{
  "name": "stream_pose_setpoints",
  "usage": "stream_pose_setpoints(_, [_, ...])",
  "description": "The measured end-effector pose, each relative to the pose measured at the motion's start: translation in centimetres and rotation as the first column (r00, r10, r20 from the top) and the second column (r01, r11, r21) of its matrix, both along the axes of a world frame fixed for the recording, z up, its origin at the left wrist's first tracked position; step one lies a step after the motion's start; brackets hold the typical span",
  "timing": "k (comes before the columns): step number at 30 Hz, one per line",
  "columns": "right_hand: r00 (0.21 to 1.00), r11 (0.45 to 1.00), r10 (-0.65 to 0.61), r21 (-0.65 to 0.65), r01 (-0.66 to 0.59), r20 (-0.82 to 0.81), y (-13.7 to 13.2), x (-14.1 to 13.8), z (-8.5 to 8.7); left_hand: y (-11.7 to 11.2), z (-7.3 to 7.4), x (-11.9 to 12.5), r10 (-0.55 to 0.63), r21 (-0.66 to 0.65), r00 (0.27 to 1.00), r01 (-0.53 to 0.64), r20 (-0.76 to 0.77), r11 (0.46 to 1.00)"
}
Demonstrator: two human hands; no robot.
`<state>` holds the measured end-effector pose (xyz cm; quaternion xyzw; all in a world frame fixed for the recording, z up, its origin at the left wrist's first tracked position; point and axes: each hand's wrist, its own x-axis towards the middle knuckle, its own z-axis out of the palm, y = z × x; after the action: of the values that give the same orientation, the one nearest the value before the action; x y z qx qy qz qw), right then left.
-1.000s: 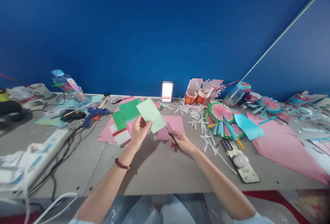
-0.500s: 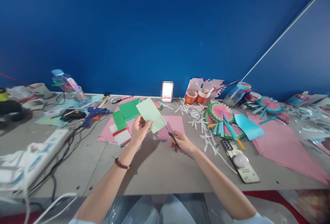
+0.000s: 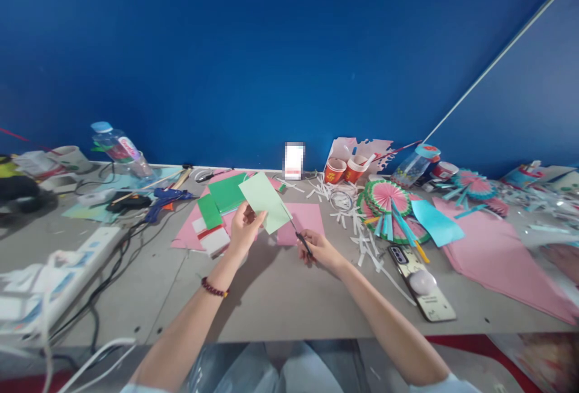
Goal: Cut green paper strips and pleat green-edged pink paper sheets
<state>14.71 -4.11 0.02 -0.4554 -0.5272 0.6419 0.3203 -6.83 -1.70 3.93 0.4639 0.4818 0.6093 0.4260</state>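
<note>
A light green sheet of paper [image 3: 266, 201] is held tilted above the table, its lower left edge pinched by my left hand [image 3: 246, 224]. My right hand [image 3: 315, 247] grips a pair of scissors [image 3: 304, 243] by the handles, with the blades at the sheet's right edge. How wide the blades stand apart is too small to tell. Pink paper [image 3: 307, 219] lies on the table behind the scissors. Left of my left hand are green paper pieces [image 3: 228, 193] and a white and red piece [image 3: 213, 237].
On the left are a blue glue gun [image 3: 165, 197], a power strip [image 3: 67, 275], cables and a plastic bottle [image 3: 115, 143]. Rightward lie white paper strips [image 3: 362, 242], red paper cups [image 3: 335, 171], a pleated paper fan [image 3: 389, 197], a phone [image 3: 429, 299] and pink sheets [image 3: 502, 260].
My hands, the light green sheet and the scissors look almost unmoved. At the far right edge, a blurred hand-like shape now shows beside the pink sheets.
</note>
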Motion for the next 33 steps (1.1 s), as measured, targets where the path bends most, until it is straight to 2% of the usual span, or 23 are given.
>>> stream_pose_setpoints(8, [1.0,1.0,-0.013,-0.014,0.013,-0.016,0.0,-0.2,0.2,0.1,-0.1,-0.1,-0.006,0.01,1.0,0.006,0.01,1.0])
stream_pose_setpoints(18, [1.0,0.999,-0.015,-0.045,0.015,-0.012,-0.2,-0.3,0.9,-0.1,0.6,0.1,0.018,0.01,1.0,-0.018,0.001,1.0])
stream_pose_setpoints(33, [0.999,0.999,-0.021,-0.031,0.022,0.025,-0.3,-0.3,1.0,0.0,0.2,0.0,0.005,0.007,1.0,-0.005,0.01,1.0])
